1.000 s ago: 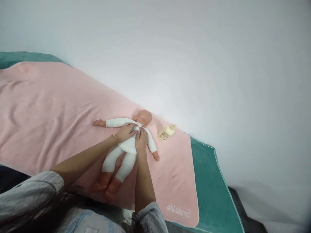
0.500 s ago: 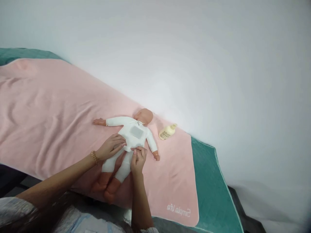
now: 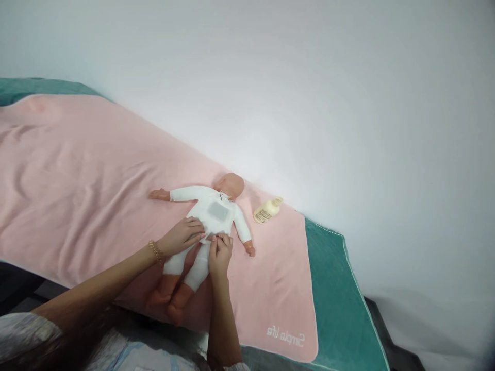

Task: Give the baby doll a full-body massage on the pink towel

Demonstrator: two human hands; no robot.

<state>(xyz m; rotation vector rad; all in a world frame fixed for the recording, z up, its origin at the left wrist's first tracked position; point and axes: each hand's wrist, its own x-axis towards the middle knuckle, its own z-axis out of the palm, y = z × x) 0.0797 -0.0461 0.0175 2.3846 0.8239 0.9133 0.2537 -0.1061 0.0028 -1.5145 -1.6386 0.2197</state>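
A baby doll point(image 3: 220, 226) with a white cloth body and bare pinkish head, hands and feet lies stretched out on a pink blanket point(image 3: 100, 165). Its head is at the far side and its feet are towards me. A grey rectangular patch point(image 3: 218, 211) sits on its upper torso. My left hand point(image 3: 183, 236), with a gold bracelet at the wrist, is closed over the doll's waist on the left. My right hand point(image 3: 220, 252) has its fingers curled at the doll's lower torso on the right, thumb pressed to the cloth. Both thumbs are close together.
A pale yellow pump bottle point(image 3: 266, 211) stands on the blanket right of the doll, near the white wall point(image 3: 348, 129). Green cloth point(image 3: 332, 283) shows beneath the blanket's right end. A dark frame edge point(image 3: 390, 335) is at the lower right.
My left hand has shifted slightly to the right, closer to my right hand. The doll, blanket and bottle keep their places.
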